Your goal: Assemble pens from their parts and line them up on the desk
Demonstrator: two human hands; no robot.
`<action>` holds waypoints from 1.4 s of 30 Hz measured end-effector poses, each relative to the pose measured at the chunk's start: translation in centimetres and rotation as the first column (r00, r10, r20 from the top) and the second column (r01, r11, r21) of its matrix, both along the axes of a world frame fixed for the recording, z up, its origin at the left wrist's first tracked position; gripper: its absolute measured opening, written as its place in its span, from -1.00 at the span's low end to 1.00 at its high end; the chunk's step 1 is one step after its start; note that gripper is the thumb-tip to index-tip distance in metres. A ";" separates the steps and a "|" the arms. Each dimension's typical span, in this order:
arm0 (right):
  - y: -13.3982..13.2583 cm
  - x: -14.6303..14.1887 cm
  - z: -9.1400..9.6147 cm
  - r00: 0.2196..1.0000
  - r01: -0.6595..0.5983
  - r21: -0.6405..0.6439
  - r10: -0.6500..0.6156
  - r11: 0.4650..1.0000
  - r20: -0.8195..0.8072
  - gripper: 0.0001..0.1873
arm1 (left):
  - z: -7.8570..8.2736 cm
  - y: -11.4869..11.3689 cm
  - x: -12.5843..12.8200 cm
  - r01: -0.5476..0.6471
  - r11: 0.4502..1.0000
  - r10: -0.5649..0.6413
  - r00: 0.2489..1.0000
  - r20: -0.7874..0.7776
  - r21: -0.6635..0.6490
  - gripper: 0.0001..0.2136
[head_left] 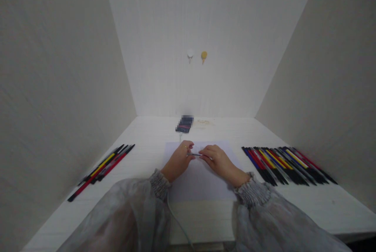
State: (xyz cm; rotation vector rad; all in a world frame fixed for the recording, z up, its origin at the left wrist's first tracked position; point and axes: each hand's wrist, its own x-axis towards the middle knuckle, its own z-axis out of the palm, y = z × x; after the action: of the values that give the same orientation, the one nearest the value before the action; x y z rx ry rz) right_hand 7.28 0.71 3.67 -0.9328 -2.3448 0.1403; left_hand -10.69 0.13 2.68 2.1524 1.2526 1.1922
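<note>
Above a pale sheet of paper [196,185], my left hand [179,160] and my right hand [216,158] face each other. Between them runs a slim pen [194,154], lying roughly level. My left fingers are closed on its left end, and the fingertips of my right hand pinch its right end. Both tips of the pen are partly covered by fingers, so I cannot tell whether a cap is on it.
Many pens [282,165] in several colours lie side by side at the right. A smaller group of pens [102,167] is on the left. Behind the paper rests a phone [183,128] with a cable [180,220]. Two hooks [204,55] are on the back wall; walls rise on both sides.
</note>
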 end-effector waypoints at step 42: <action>0.2 0.9 0.6 0.977 -0.033 -0.123 0.006 0.992 -0.213 -0.68 | 0.4 0.1 -0.4 -0.030 1.000 0.030 0.997 -0.074 0.007 -0.77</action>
State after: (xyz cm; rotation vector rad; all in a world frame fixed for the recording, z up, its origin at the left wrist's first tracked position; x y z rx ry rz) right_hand 8.21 0.91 4.25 -0.9065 -2.1675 0.3810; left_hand -11.13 0.22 3.13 2.2079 1.3180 1.1388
